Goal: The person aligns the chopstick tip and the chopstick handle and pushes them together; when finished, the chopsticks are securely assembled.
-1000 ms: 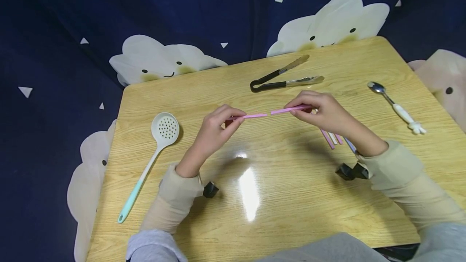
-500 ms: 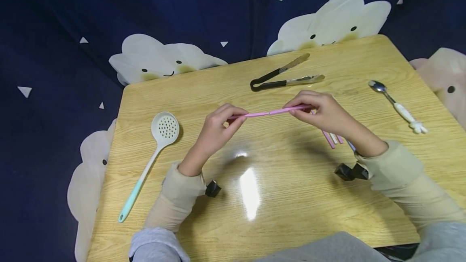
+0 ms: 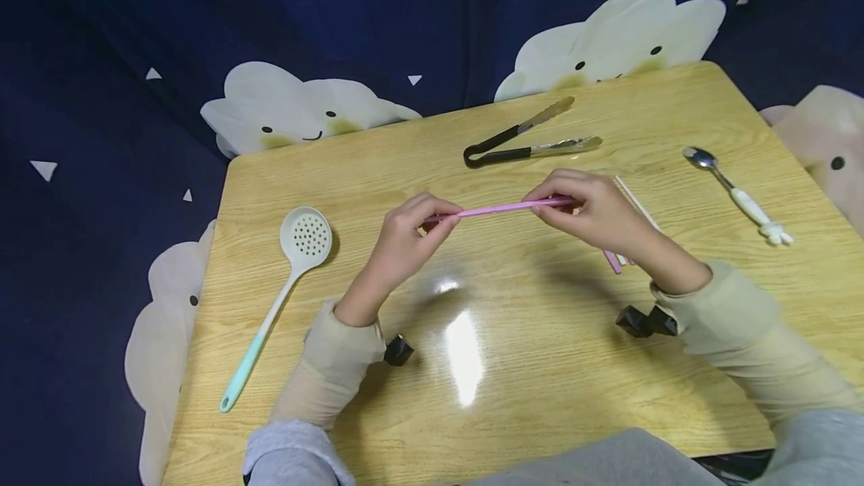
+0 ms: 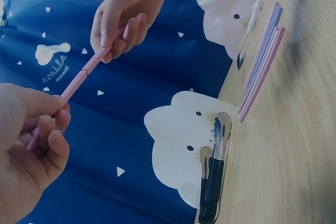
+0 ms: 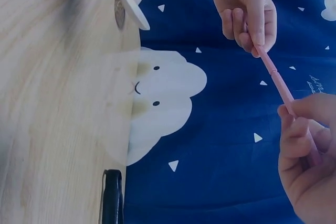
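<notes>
Two thin pink straws meet end to end in the air above the table. My left hand (image 3: pixel 403 240) pinches the left pink straw (image 3: pixel 478 211) between thumb and fingers. The right pink straw (image 3: pixel 513 207) is gripped the same way by my right hand (image 3: pixel 597 208). Both wrist views show a small seam where the ends come together, beyond the fingertips; in the left wrist view the left pink straw (image 4: pixel 73 85) lines up with the right pink straw (image 4: pixel 93 61). Inside each hand, curled fingers partly hide the outer ends.
Several pink, white and blue straws (image 4: pixel 262 64) lie on the table (image 3: pixel 540 366), partly hidden under my right arm in the head view. Black-handled tongs (image 3: pixel 499 158) lie at the back, a skimmer (image 3: pixel 295 268) at left, and a white-handled spoon (image 3: pixel 742 201) at right.
A second ago a small gap separated the two straws. My left hand has moved slightly right, and the ends now meet in one nearly straight line.
</notes>
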`<move>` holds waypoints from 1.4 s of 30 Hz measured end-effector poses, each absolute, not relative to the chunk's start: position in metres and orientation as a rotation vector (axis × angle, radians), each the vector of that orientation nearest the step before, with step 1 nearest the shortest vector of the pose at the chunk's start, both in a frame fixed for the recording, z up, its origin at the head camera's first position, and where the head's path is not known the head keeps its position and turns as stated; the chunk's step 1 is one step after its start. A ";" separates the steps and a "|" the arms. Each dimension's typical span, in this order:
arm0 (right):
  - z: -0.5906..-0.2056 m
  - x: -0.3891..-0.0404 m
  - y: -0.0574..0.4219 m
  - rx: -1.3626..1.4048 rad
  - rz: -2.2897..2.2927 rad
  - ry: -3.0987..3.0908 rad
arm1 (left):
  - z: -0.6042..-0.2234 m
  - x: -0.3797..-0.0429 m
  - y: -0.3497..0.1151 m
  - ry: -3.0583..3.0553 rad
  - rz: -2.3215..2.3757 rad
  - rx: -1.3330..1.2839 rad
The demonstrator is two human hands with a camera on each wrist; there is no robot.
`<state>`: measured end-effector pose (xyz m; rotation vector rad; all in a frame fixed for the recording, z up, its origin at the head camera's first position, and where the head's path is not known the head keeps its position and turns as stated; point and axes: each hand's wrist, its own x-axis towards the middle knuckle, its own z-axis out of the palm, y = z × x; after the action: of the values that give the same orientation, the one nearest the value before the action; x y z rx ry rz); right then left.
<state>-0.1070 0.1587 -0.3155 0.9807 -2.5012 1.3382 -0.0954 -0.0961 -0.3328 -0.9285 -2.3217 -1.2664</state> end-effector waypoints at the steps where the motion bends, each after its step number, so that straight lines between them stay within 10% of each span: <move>1: -0.316 -0.107 0.158 0.978 1.350 -2.497 | -0.333 -0.095 -0.096 -2.320 -1.279 -0.924; 42: -0.313 -0.107 0.158 1.026 1.236 -2.502 | -0.332 -0.096 -0.092 -2.262 -1.288 -0.960</move>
<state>-0.1069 0.1580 -0.3132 1.0260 -2.5025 1.2361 -0.0958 -0.0920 -0.3323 -0.9605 -2.2621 -1.2879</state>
